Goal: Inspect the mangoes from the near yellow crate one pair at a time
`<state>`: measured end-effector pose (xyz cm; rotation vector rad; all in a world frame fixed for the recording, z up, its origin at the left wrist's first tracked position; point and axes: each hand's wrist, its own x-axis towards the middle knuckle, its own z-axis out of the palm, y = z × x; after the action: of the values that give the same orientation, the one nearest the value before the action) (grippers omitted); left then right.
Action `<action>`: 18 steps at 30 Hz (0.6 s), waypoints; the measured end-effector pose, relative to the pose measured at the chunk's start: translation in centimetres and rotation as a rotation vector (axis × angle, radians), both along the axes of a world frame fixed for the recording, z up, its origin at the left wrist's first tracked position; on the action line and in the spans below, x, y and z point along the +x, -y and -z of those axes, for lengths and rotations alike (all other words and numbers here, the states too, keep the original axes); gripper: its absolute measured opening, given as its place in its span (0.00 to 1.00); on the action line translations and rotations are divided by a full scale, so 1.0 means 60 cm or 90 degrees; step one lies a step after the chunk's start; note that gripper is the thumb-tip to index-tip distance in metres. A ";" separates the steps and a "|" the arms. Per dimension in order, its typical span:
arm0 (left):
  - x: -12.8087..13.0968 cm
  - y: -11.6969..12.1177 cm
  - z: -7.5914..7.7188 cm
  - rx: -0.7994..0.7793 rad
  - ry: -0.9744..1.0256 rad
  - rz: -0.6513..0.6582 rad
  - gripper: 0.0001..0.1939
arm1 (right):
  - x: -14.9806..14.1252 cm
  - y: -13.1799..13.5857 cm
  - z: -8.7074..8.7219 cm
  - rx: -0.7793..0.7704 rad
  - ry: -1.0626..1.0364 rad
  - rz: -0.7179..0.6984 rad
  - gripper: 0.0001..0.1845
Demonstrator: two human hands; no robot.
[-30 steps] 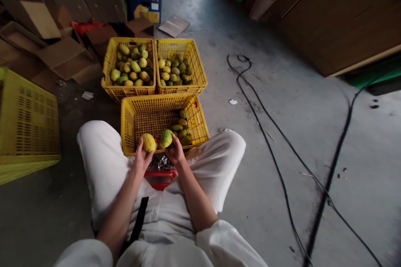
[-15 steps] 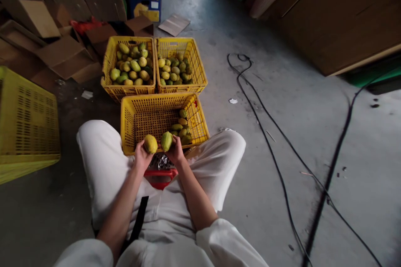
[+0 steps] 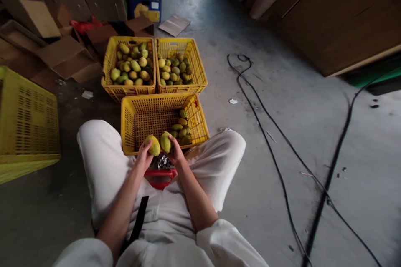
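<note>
I sit on the floor with a yellow slotted crate (image 3: 138, 112) between my knees. My left hand (image 3: 144, 159) is closed round a yellow fruit (image 3: 153, 145). My right hand (image 3: 175, 154) is closed round a greener fruit (image 3: 166, 142). Both fruits are held side by side over the crate's near rim, almost touching. Several more fruits (image 3: 182, 128) lie in the crate's right corner.
Two yellow crates full of fruit stand beyond, the left crate (image 3: 129, 87) and the right crate (image 3: 198, 73). Another yellow crate (image 3: 28, 121) stands tipped at the left. Cardboard boxes (image 3: 65, 56) lie at the back left. Black cables (image 3: 275, 142) run across the concrete floor on the right. A red object (image 3: 160, 175) sits under my hands.
Both hands have turned their fruits and brought them closer together; the left fruit has shifted a little to the right.
</note>
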<state>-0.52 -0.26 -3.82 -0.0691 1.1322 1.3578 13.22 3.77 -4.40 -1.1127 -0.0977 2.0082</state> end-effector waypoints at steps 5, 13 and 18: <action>-0.004 -0.006 -0.009 -0.046 0.000 0.031 0.16 | 0.000 -0.009 0.009 -0.038 -0.020 -0.034 0.13; -0.002 -0.008 0.008 -0.097 -0.118 0.063 0.13 | 0.006 0.003 0.034 -0.013 0.096 -0.091 0.19; 0.003 -0.001 0.022 -0.181 -0.105 0.031 0.06 | 0.002 0.009 0.040 -0.024 0.120 -0.126 0.27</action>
<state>-0.32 -0.20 -5.12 -0.1369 1.4522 1.1682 13.32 3.23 -6.83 -1.3600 -0.2782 2.0790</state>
